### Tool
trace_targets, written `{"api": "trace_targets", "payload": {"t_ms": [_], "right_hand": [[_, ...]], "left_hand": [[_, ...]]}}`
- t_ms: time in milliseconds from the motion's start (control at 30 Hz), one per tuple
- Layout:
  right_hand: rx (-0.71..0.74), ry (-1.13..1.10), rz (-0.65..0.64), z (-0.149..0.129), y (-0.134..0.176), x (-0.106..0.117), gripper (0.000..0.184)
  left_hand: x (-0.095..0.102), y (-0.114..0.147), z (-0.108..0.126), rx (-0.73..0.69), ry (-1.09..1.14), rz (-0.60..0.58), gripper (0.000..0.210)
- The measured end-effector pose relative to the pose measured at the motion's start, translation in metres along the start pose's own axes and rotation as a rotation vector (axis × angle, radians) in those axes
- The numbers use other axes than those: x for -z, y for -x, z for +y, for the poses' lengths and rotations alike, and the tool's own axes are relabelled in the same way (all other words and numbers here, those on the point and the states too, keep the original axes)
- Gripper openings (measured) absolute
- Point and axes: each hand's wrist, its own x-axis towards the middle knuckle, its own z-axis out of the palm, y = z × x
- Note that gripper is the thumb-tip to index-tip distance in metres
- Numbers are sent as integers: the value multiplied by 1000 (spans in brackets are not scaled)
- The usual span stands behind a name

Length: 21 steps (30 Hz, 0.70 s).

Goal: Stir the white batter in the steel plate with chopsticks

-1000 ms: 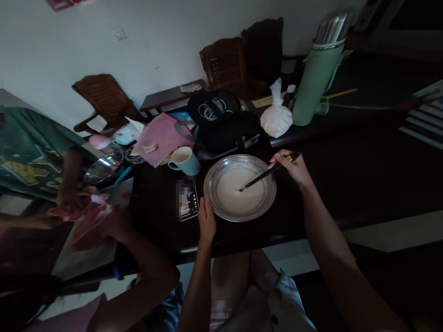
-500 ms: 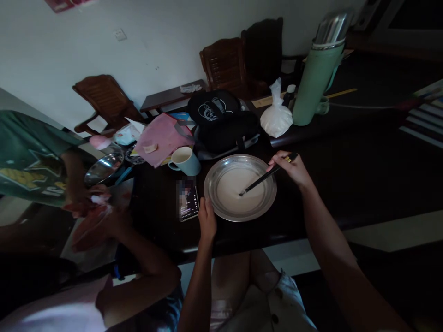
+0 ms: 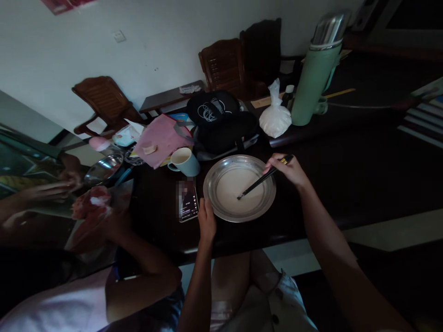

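Note:
A wide metal basin (image 3: 242, 216) sits on the dark table in front of me, holding a pale, milky batter (image 3: 230, 186). My left hand (image 3: 207, 221) grips the basin's near left rim, fingers together along its side. In my right hand (image 3: 286, 168) is a pair of black chopsticks (image 3: 256, 185) with gold bands near the top, held at a slant. Their tips dip into the batter near the middle. Just left of the basin lies a lit phone (image 3: 188, 203), close to my left fingers. A light blue mug (image 3: 187, 162) stands behind the phone.
Behind the basin are a black bag (image 3: 224, 131), a knotted bag of white powder (image 3: 276, 117) and a tall green thermos (image 3: 314, 85). Two people work at my left around raw meat (image 3: 92, 207), beside a metal bowl (image 3: 104, 169). Books (image 3: 424, 120) lie far right.
The chopstick tips and my right hand have shifted slightly left. At far left, one person's hands have come away from the meat. My left hand stays on the rim.

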Motion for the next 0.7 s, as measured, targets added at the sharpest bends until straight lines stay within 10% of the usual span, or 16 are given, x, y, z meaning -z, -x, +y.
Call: {"api": "trace_targets", "payload": {"t_ms": [300,533,700], "right_hand": [[29,50,152,1,-2,3,33],[41,39,-54,1,0,-4,33],[49,64,117,0,-3,0,30]], "left_hand": [[0,2,-1,26,3,-7,47],[0,1,0,30,8,-5,49],[1,2,5,13,16,-19,51]]}}
